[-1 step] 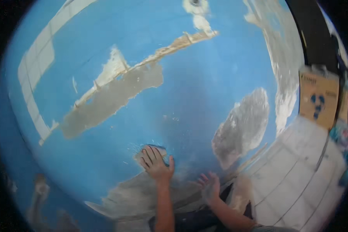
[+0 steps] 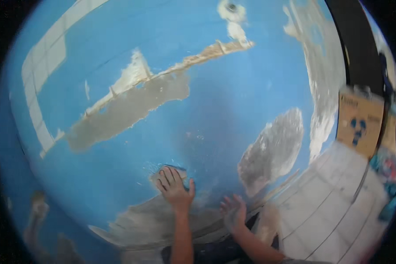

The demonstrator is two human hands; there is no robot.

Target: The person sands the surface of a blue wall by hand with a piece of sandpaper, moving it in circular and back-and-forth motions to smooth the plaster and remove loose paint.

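My left hand point(image 2: 175, 190) is pressed flat, fingers up, against a blue painted wall point(image 2: 154, 145). Under its palm and fingers is a flat piece with a dark edge point(image 2: 176, 167), mostly covered, so its kind is unclear. Fine white scratches and a bare pale spot surround these fingers. Lower and to the right, my right hand point(image 2: 234, 213) hovers near the wall with its fingers apart and nothing in it. Just below my left hand the paint gives way to a large grey bare patch point(image 2: 141, 224).
A long grey-and-white strip of bared wall point(image 2: 132, 108) runs diagonally above. Another grey patch point(image 2: 273, 152) lies right of my hands. On the right are pale floor tiles point(image 2: 325, 198), a cardboard box point(image 2: 361, 121) and a dark vertical post point(image 2: 354, 44). My dark-clothed leg point(image 2: 207, 251) is below.
The whole view has tilted slightly, shifting the wall marks and the box a little. My left hand stays on the same spot, and my right hand stays lowered.
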